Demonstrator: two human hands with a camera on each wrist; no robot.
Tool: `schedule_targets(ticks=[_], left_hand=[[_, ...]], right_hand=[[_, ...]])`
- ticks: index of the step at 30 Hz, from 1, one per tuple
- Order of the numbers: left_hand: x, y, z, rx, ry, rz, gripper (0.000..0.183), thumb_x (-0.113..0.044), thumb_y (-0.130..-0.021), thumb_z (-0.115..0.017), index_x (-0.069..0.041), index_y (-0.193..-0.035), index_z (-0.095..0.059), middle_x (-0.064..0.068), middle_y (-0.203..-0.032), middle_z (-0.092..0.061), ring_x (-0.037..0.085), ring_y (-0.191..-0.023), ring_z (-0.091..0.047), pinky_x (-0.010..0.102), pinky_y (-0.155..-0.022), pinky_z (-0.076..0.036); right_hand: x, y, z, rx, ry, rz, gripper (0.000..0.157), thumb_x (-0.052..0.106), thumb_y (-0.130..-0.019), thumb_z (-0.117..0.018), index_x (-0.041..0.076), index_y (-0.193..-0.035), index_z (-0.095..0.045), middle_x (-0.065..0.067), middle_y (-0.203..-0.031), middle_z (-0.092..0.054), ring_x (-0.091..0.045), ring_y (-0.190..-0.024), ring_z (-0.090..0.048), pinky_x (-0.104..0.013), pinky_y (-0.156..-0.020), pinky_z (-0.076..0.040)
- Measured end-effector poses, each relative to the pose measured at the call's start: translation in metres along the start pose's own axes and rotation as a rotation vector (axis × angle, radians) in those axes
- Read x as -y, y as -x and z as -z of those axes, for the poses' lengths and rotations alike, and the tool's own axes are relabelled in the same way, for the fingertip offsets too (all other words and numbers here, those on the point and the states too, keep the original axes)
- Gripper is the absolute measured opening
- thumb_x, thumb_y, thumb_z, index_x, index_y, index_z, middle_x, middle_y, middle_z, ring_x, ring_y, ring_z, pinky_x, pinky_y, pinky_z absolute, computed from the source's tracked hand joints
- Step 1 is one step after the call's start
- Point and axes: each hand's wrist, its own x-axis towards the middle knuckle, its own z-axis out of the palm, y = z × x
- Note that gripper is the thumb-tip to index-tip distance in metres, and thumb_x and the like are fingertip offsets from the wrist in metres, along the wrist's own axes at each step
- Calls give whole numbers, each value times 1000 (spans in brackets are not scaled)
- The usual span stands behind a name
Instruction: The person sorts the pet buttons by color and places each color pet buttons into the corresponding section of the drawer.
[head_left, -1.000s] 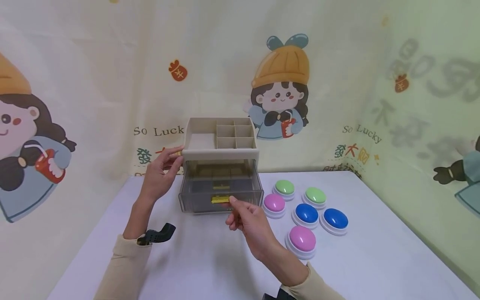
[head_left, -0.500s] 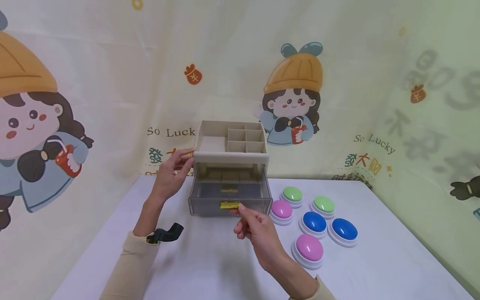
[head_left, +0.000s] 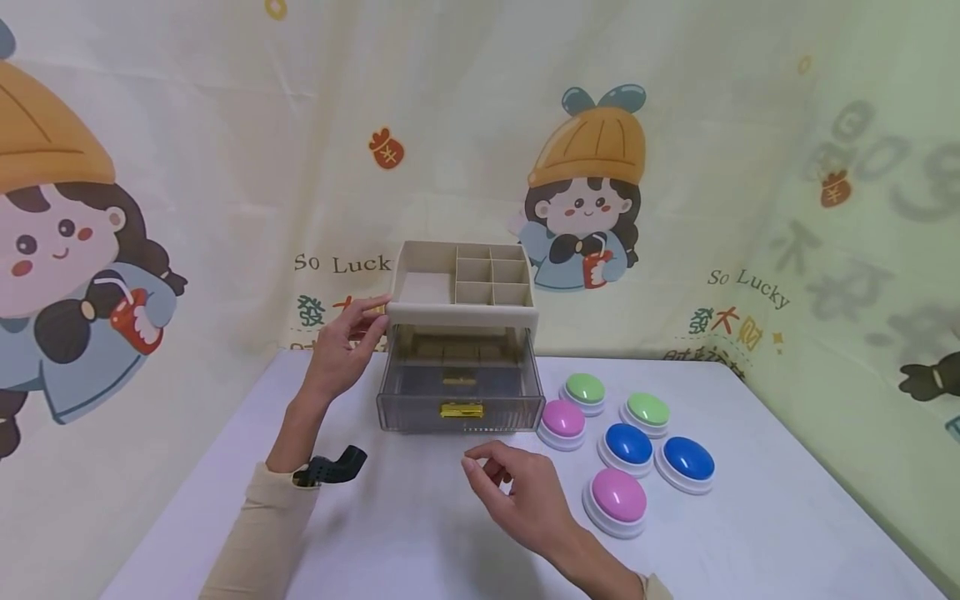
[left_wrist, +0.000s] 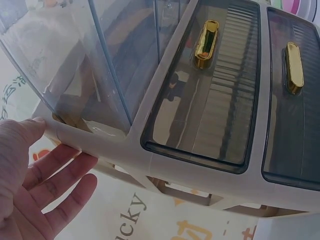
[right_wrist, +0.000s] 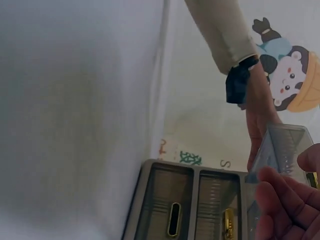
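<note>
A beige desktop organizer (head_left: 462, 314) stands on the table with its upper smoky clear drawer (head_left: 420, 414) pulled out. That drawer has a gold handle (head_left: 462, 411). My left hand (head_left: 341, 354) touches the organizer's upper left side with its fingertips; in the left wrist view the thumb lies at the frame's corner and the fingers (left_wrist: 70, 175) along its side. My right hand (head_left: 521, 493) hovers over the table in front of the drawer, apart from the handle, fingers loosely bent and holding nothing. Two lower drawers with gold handles (left_wrist: 206, 45) are pushed in.
Right of the organizer are several round push buttons: green (head_left: 585, 387), pink (head_left: 618, 495) and blue (head_left: 688, 458), on white bases. The organizer's top has divided compartments (head_left: 491, 271). A printed curtain (head_left: 465, 125) hangs behind the white table (head_left: 390, 533).
The right hand has let go of the gold handle and drawn back toward me. The drawer stays pulled out, and the left hand keeps its place at the organizer's side.
</note>
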Motion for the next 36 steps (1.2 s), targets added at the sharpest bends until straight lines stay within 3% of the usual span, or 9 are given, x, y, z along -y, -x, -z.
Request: schedule_targets(ticks=[11, 18, 22, 27, 31, 36], left_hand=[[0, -1, 1, 12, -12, -3, 36, -22, -104, -61, -18, -140, -61, 12, -118, -73, 27, -100, -72, 21, -85, -51], [-1, -1, 1, 13, -5, 1, 37, -22, -104, -61, -18, -140, -61, 13, -118, -73, 28, -101, -72, 33, -86, -54], [0, -1, 2, 15, 0, 3, 37, -22, -104, -61, -19, -141, -60, 13, -119, -73, 28, -101, -72, 30, -85, -54], [-1, -1, 1, 21, 13, 9, 38, -22, -104, -61, -19, -141, -60, 14, -120, -72, 30, -102, -71, 25, -84, -52], [-3, 0, 1, 24, 17, 9, 38, -21, -104, -61, -16, -142, -60, 15, -120, -72, 31, -102, -72, 38, -86, -55], [-2, 1, 2, 20, 16, 1, 38, -20, -104, -61, -15, -141, -60, 15, -119, -72, 30, -101, -72, 45, -86, -56]], right_hand=[[-16, 9, 12, 19, 80, -72, 7, 20, -94, -75, 20, -100, -78, 21, -69, -60, 2, -65, -53, -22, -60, -52], [-30, 14, 18, 21, 127, -50, 6, 19, -93, -76, 18, -98, -78, 22, -67, -58, 3, -62, -50, -22, -56, -49], [-43, 14, 21, -5, 160, -41, 4, 17, -92, -76, 19, -96, -78, 22, -66, -58, 4, -62, -50, -20, -57, -48], [-57, 12, 29, -50, 104, -144, 2, 15, -92, -76, 16, -94, -77, 20, -69, -62, 0, -63, -53, -21, -59, -50], [-67, 8, 36, -76, 66, -223, 4, 17, -94, -75, 14, -92, -76, 16, -69, -65, -3, -61, -54, -20, -57, -49], [-81, 2, 42, -91, 42, -309, 8, 17, -96, -73, 10, -94, -76, 9, -73, -69, -7, -64, -58, -21, -57, -49]])
